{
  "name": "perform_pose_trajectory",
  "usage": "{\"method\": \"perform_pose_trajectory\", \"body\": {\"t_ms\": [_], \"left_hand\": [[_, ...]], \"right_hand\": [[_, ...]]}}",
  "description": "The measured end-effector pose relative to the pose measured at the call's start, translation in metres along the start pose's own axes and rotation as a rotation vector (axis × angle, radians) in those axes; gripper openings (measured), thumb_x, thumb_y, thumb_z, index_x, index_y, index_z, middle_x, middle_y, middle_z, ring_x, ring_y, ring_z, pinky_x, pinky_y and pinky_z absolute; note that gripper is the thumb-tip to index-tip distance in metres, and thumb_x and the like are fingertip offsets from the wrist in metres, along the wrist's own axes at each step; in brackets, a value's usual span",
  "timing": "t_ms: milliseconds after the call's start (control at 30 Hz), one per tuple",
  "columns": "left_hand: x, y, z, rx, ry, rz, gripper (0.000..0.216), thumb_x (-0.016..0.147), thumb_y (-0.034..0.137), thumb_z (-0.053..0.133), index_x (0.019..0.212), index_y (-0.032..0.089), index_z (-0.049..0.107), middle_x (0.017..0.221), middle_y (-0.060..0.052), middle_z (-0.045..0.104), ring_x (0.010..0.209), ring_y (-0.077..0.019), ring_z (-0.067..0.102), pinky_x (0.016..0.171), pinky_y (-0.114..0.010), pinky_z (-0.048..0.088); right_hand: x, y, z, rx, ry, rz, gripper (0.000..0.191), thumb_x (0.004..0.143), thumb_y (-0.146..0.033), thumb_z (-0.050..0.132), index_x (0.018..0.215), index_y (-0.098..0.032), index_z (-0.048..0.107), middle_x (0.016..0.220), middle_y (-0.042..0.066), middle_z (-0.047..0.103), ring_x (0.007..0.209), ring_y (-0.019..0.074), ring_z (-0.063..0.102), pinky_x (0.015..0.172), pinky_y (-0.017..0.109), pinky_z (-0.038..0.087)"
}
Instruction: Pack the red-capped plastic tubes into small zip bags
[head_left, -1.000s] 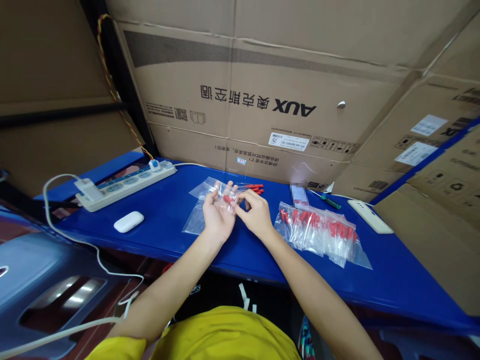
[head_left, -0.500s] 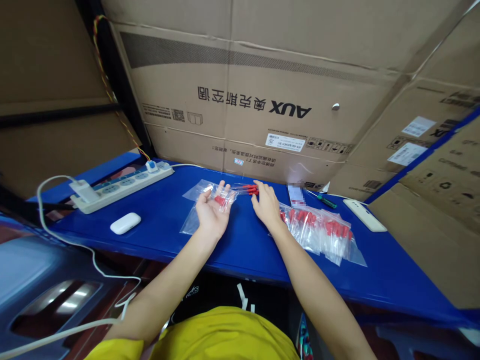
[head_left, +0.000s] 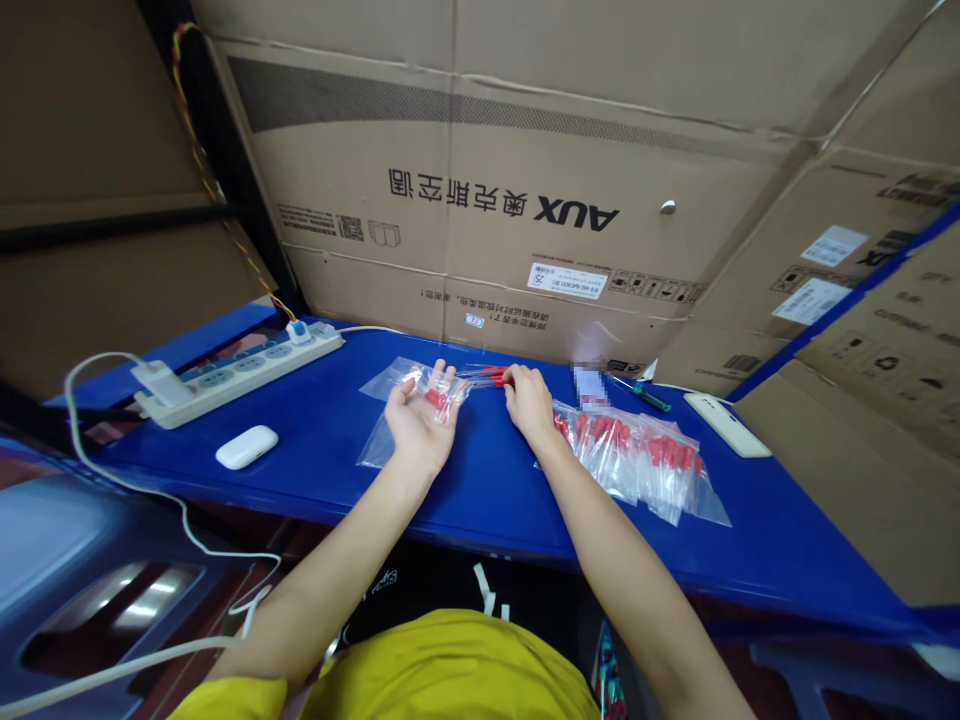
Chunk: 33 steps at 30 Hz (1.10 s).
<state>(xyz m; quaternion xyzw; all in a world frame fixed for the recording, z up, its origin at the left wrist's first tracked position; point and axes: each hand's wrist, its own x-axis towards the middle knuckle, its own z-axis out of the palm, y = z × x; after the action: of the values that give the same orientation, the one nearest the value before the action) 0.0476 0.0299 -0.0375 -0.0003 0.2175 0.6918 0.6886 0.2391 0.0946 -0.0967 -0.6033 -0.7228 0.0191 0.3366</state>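
Observation:
My left hand (head_left: 421, 432) is turned palm up, fingers partly curled, with small red pieces (head_left: 435, 398) resting in them. A clear plastic bag (head_left: 380, 446) lies under and beside this hand. Thin, clear-looking strands run from the left fingers toward slim red ends (head_left: 493, 374) on the right. My right hand (head_left: 529, 402) is palm down with bent fingers closed at those red ends; its fingertips are partly hidden. Filled clear bags with red pieces (head_left: 615, 450) lie overlapped on the blue table (head_left: 480, 480), just right of my right wrist.
A white power strip (head_left: 247, 372) with a plugged-in charger and a white earbud case (head_left: 247, 447) are at left. A green-handled screwdriver (head_left: 651, 398) and a pale phone-like slab (head_left: 726, 425) lie at right. Cardboard (head_left: 480, 260) walls the back. A white cable (head_left: 180, 510) hangs at left.
My right hand's fingers have curled in more over the red ends. My left hand keeps nearly the same pose. The whole view has shifted slightly.

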Motion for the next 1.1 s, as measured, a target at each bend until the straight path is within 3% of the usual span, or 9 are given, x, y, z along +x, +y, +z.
{"method": "perform_pose_trajectory", "body": {"t_ms": [233,433,633,833,1100], "left_hand": [[-0.005,0.008,0.006,-0.038,0.002,0.047,0.023,0.09,0.022,0.054,0.112,0.021,0.062,0.126,-0.013,0.078,0.12,-0.0263,0.076,0.103,-0.044,0.063],[-0.002,0.022,0.01,-0.069,0.011,0.125,0.013,0.09,0.022,0.055,0.103,0.024,0.056,0.127,-0.012,0.077,0.124,-0.0268,0.075,0.106,-0.046,0.062],[0.004,0.032,0.007,-0.109,0.002,0.164,0.014,0.089,0.022,0.055,0.103,0.025,0.055,0.128,-0.012,0.076,0.123,-0.0265,0.075,0.109,-0.049,0.06],[0.0,0.026,0.008,-0.074,-0.024,0.122,0.011,0.092,0.023,0.054,0.102,0.024,0.058,0.125,-0.011,0.078,0.12,-0.0264,0.076,0.106,-0.046,0.061],[-0.014,-0.003,0.007,0.03,-0.115,-0.057,0.035,0.098,0.025,0.047,0.127,0.019,0.067,0.118,-0.014,0.079,0.11,-0.026,0.077,0.08,-0.033,0.064]], "right_hand": [[0.005,-0.004,-0.016,0.257,0.16,-0.042,0.014,0.096,-0.016,0.053,0.103,-0.022,0.064,0.102,0.008,0.076,0.089,0.0229,0.071,0.087,0.037,0.058],[-0.007,-0.03,-0.044,0.658,0.434,-0.085,0.007,0.094,-0.03,0.062,0.097,-0.023,0.063,0.089,0.004,0.071,0.082,0.0203,0.07,0.081,0.035,0.06],[-0.024,-0.059,-0.045,0.746,0.326,-0.149,0.007,0.093,-0.03,0.065,0.096,-0.025,0.062,0.09,0.003,0.07,0.083,0.0208,0.071,0.079,0.036,0.061],[-0.029,-0.067,-0.034,0.743,0.266,-0.219,0.005,0.093,-0.029,0.069,0.095,-0.026,0.066,0.093,0.003,0.074,0.086,0.0215,0.074,0.083,0.038,0.063],[-0.035,-0.074,-0.033,0.584,0.217,-0.258,0.006,0.095,-0.031,0.075,0.095,-0.026,0.072,0.094,0.004,0.078,0.082,0.022,0.068,0.081,0.039,0.06]]}}
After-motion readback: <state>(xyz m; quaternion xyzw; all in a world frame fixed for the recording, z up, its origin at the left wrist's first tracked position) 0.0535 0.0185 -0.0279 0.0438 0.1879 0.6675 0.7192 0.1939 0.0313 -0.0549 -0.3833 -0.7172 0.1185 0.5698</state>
